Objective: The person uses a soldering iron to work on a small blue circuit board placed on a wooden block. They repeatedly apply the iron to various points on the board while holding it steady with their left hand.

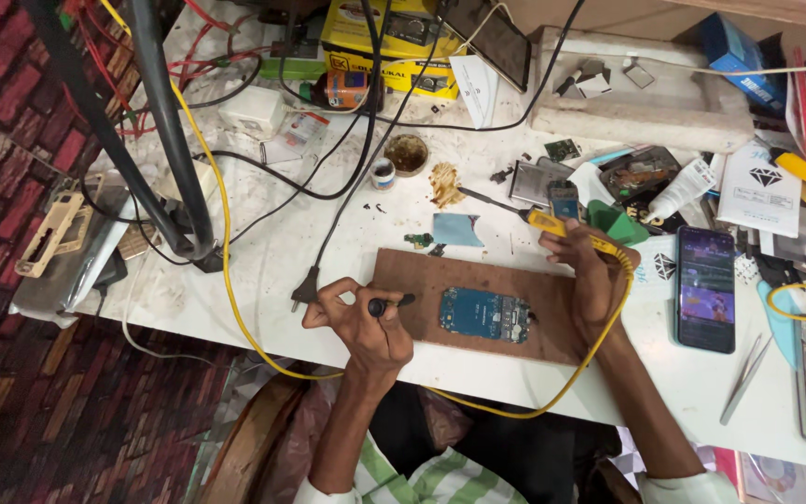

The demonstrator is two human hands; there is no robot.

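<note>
Left hand (366, 322) pinches a black probe (390, 303) just left of the blue circuit board (484, 315), which lies on the brown wooden board (422, 271). Right hand (594, 271), right of that board, is clamped on a yellow-handled soldering iron (552, 222). Beyond the board sits a yellow box (403, 56); far right, a white diamond-printed packet (762, 187).

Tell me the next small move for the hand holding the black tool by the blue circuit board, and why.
Probably slide the left hand rightward so the black tool reaches the blue circuit board. The tool's tip points at the board but lies short of its left edge, over the brown wooden board. The right hand holds a yellow-handled tool above the board's far side.
</note>
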